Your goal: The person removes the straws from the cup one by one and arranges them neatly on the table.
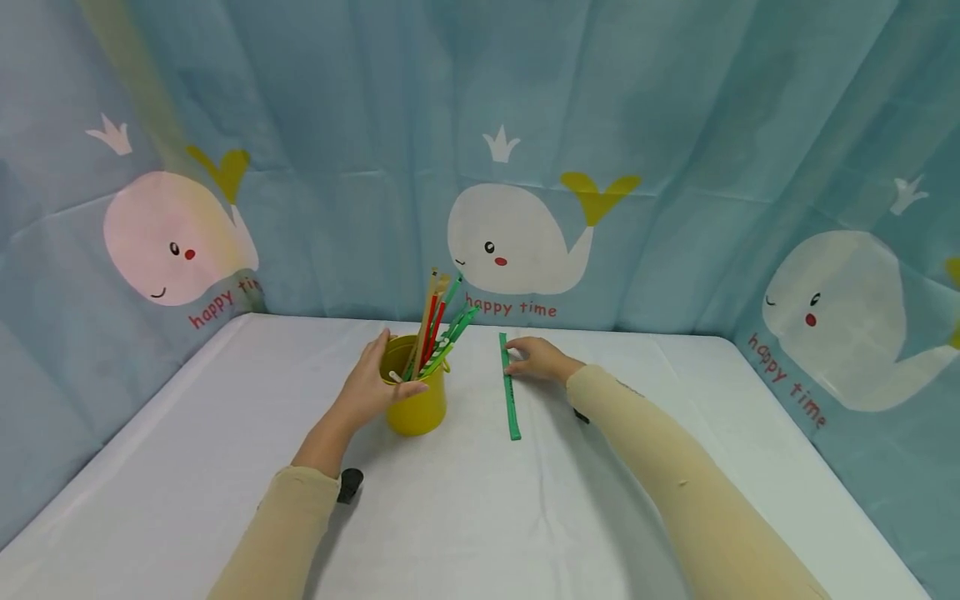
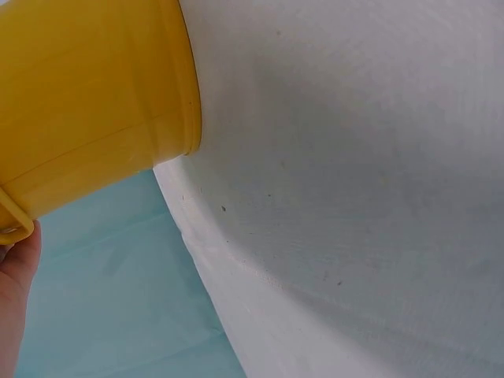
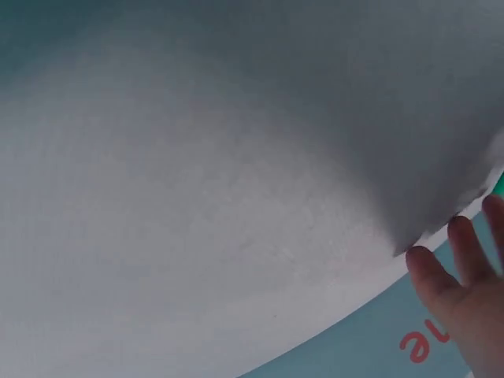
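Observation:
A yellow bucket (image 1: 416,412) stands on the table and holds pencils (image 1: 435,333) in red, green and tan. My left hand (image 1: 369,392) grips it at the rim, thumb across the near side and fingers round the far side. In the left wrist view the bucket wall (image 2: 94,94) fills the upper left corner. Right of it, a narrow green ruler (image 1: 512,412) lies lengthwise on the cloth. The thumb and fingertips of my right hand (image 1: 542,360) touch its upper half, with a gap between them. Spread fingers (image 3: 470,256) show in the right wrist view, beside a sliver of green.
A white cloth covers the table (image 1: 465,517). Behind and at both sides hangs a blue curtain (image 1: 360,167) printed with whales. Small black pieces (image 1: 350,485) show by both forearms.

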